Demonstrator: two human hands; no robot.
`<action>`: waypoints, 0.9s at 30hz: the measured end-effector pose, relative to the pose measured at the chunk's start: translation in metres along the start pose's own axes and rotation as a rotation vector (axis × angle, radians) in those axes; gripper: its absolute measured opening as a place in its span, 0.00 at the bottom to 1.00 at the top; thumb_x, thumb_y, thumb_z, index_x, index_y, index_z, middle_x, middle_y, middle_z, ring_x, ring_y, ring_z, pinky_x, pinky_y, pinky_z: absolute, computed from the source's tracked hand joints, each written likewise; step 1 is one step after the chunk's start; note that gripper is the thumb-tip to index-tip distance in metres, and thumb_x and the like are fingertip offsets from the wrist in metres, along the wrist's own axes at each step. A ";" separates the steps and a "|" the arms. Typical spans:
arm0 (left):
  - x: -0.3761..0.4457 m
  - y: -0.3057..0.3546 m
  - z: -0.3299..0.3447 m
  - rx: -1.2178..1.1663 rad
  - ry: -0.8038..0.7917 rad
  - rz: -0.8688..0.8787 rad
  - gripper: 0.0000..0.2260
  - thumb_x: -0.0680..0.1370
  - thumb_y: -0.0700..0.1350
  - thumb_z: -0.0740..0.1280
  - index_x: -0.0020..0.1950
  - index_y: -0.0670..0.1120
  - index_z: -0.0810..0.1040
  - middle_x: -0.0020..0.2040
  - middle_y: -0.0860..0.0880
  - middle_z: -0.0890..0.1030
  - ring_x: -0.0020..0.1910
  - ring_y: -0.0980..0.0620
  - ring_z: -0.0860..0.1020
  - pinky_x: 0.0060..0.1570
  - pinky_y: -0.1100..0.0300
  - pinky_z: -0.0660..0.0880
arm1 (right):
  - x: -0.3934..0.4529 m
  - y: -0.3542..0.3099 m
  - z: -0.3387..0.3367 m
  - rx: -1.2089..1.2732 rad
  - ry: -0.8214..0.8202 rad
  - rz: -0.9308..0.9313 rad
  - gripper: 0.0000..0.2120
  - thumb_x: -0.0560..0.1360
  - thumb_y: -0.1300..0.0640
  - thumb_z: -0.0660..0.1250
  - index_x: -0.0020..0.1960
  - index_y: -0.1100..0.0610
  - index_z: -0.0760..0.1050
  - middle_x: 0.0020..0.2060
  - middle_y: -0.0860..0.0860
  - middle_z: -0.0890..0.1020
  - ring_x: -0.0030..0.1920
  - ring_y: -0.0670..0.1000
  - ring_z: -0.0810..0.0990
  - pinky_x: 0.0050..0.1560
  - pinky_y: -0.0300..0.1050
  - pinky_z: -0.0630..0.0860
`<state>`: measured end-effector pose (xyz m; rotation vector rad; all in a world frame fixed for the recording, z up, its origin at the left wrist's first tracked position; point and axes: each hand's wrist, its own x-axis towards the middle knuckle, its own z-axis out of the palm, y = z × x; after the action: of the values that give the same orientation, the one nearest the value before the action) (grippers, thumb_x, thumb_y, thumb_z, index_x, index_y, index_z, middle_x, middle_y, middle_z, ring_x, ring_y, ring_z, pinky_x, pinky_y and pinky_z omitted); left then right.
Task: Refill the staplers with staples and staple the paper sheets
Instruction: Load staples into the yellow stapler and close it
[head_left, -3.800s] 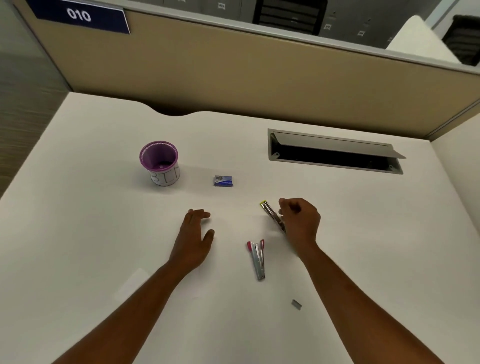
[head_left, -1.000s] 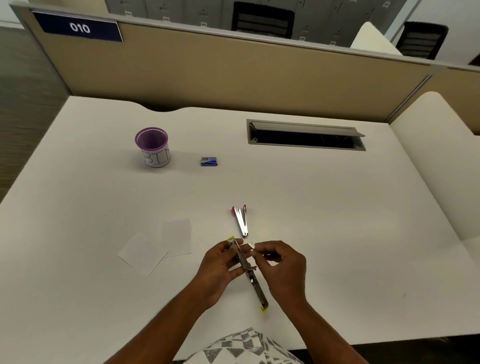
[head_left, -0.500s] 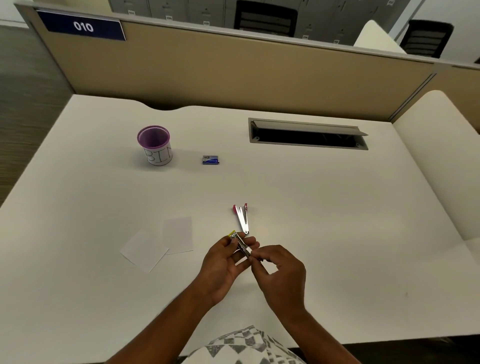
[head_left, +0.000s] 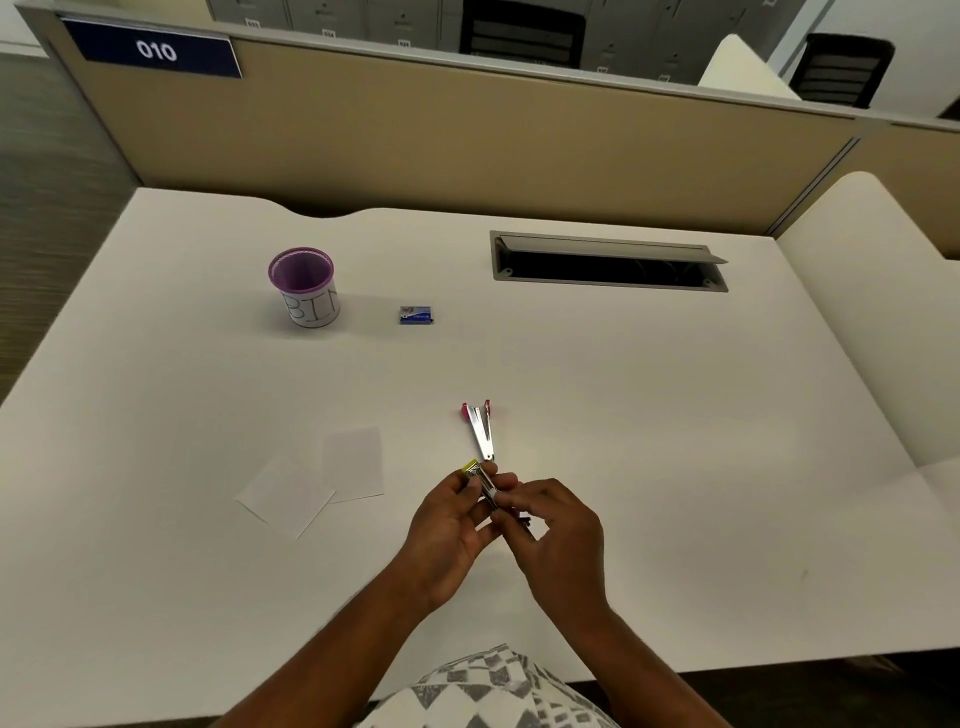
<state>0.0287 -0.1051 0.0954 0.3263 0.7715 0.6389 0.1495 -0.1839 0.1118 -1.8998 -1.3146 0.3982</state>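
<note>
We see the yellow-tipped stapler (head_left: 480, 480) held just above the white desk (head_left: 675, 441), our left hand (head_left: 452, 525) curled round it and our right hand (head_left: 558, 525) pinching its lower part. Just beyond lies the red-tipped stapler (head_left: 480, 431); two paper sheets (head_left: 322, 478) lie to the left, the blue staple box (head_left: 416, 315) and purple cup (head_left: 304, 287) farther off

Counter (head_left: 649, 395) white. Cup (head_left: 304, 287) purple inside (white wall, lettered). Box (head_left: 416, 315) blue. Held stapler (head_left: 480, 480) yellow-tipped; lying stapler (head_left: 480, 428) red-tipped, silver. Sheets (head_left: 322, 478) white.
</note>
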 end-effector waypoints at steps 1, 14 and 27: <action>0.000 -0.001 0.000 -0.017 -0.002 -0.011 0.13 0.85 0.40 0.57 0.65 0.37 0.76 0.61 0.36 0.82 0.54 0.42 0.84 0.49 0.48 0.81 | 0.000 -0.001 0.000 0.017 -0.012 0.017 0.13 0.71 0.60 0.79 0.54 0.48 0.86 0.47 0.40 0.84 0.48 0.40 0.83 0.48 0.41 0.81; 0.002 -0.008 -0.012 -0.336 0.045 -0.095 0.15 0.83 0.36 0.58 0.65 0.48 0.78 0.56 0.35 0.84 0.61 0.31 0.80 0.54 0.39 0.81 | -0.003 -0.007 -0.019 -0.249 -0.047 0.010 0.13 0.69 0.49 0.80 0.52 0.47 0.85 0.42 0.40 0.86 0.39 0.41 0.83 0.41 0.36 0.79; -0.006 -0.002 -0.007 -0.172 0.147 -0.181 0.12 0.83 0.31 0.55 0.63 0.34 0.74 0.52 0.31 0.84 0.49 0.38 0.86 0.50 0.49 0.84 | 0.019 -0.022 -0.042 -0.591 -0.211 -0.204 0.04 0.73 0.50 0.75 0.49 0.45 0.86 0.40 0.45 0.84 0.39 0.49 0.82 0.36 0.48 0.79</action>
<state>0.0211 -0.1103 0.0924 0.0517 0.8694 0.5580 0.1700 -0.1808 0.1584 -2.2043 -1.9055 0.1074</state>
